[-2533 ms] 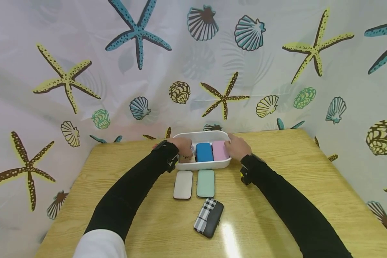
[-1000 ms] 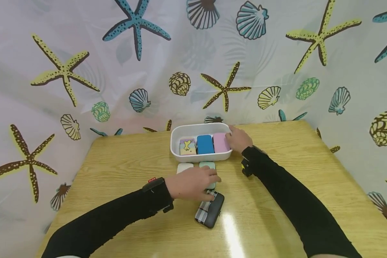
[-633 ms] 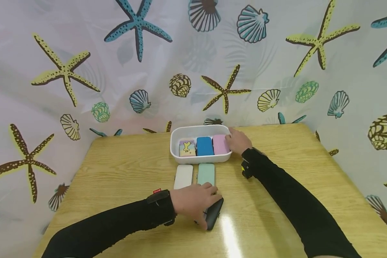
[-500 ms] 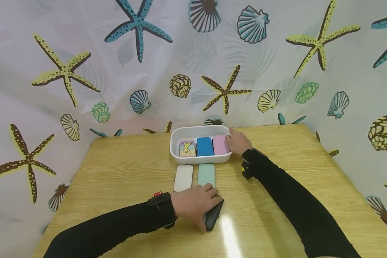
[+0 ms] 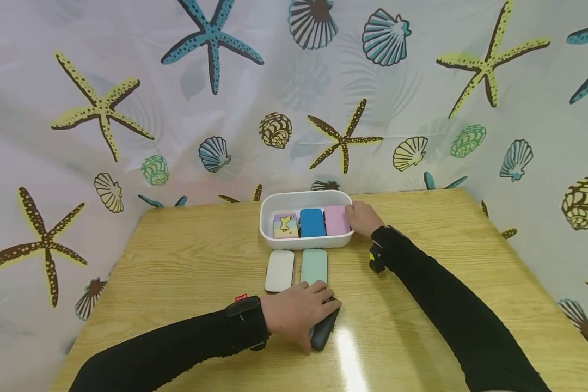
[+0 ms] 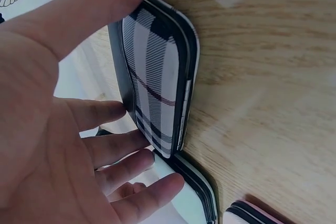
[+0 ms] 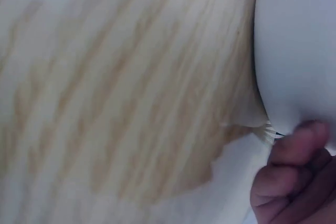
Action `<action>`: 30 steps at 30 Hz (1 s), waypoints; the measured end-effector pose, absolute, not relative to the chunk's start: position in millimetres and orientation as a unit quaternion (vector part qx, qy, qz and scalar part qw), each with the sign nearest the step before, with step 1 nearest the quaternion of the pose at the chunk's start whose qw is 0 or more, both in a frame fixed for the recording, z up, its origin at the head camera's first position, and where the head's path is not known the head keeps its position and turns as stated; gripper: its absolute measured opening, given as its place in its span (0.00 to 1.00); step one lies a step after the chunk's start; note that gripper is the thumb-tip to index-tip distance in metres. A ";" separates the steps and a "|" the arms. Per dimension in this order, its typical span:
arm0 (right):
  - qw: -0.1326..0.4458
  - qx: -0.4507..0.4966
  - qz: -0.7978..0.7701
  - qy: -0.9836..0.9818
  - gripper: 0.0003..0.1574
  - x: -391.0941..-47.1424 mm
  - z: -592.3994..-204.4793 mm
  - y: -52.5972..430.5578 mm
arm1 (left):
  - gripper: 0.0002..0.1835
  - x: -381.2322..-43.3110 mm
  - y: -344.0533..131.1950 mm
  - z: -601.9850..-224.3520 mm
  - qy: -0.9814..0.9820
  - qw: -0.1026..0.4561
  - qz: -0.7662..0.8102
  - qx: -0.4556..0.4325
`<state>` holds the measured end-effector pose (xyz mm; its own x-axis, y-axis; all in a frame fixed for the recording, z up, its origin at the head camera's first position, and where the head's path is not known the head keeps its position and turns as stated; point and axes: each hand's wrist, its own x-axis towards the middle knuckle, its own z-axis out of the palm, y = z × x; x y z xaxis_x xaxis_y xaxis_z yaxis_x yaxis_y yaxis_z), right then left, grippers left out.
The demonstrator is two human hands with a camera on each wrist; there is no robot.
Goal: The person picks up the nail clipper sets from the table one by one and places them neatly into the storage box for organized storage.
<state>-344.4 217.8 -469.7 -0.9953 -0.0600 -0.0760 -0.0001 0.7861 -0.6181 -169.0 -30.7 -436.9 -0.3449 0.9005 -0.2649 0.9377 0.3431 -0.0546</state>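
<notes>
In the head view my left hand is over a small black-and-plaid case lying on the table, hiding most of it. In the left wrist view, the thumb lies at one end of the plaid case and fingertips touch its far side. My right hand grips the right end of a white oblong box; curled fingers meet the wall in the right wrist view. Side by side in the box sit a cartoon-printed case, a blue case and a pink case.
A white case and a mint case lie between the box and my left hand. The wooden table ends at a shell-and-starfish printed cloth behind and beside it.
My left hand has left the box, where the cartoon-printed case now shows, and come down onto the plaid case nearer me. The right hand stays at the box's right end.
</notes>
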 end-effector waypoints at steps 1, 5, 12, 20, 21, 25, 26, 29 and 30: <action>0.052 -0.013 -0.319 0.946 0.30 -345.4 -469.7 218.6 | 0.57 -169.2 -30.6 -436.9 0.814 0.095 -0.099 0.564; 0.070 -0.021 -0.281 0.957 0.29 -349.4 -469.1 221.7 | 0.56 -169.7 -30.5 -436.5 0.813 0.094 -0.101 0.566; 0.083 -0.032 -0.261 0.961 0.31 -350.7 -466.2 222.0 | 0.57 -170.7 -30.3 -436.7 0.808 0.089 -0.103 0.573; 0.093 -0.028 -0.264 0.960 0.31 -347.7 -466.7 219.6 | 0.54 -175.2 -29.8 -431.6 0.819 0.131 -0.029 0.559; 0.094 -0.028 -0.266 0.959 0.31 -347.6 -466.7 219.6 | 0.53 -177.2 -29.7 -428.6 0.822 0.136 -0.012 0.552; 0.095 -0.024 -0.273 0.957 0.30 -347.3 -466.3 219.7 | 0.53 -190.3 -28.9 -413.3 0.842 0.120 0.033 0.526; 0.093 -0.025 -0.273 0.957 0.30 -347.4 -466.2 220.0 | 0.53 -194.8 -28.5 -408.9 0.847 0.111 0.040 0.519; 0.086 -0.032 -0.274 0.957 0.31 -348.3 -467.5 221.3 | 0.54 -210.6 -26.8 -397.2 0.859 0.088 0.057 0.500; 0.082 -0.034 -0.274 0.958 0.31 -348.8 -468.1 221.6 | 0.55 -216.0 -26.0 -393.9 0.864 0.079 0.061 0.494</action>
<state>-348.8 221.6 -468.1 -0.9842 -0.1106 -0.1385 -0.0205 0.8473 -0.5307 -216.0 -26.0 -393.9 -0.5002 0.8625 -0.0772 0.8432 0.5054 0.1833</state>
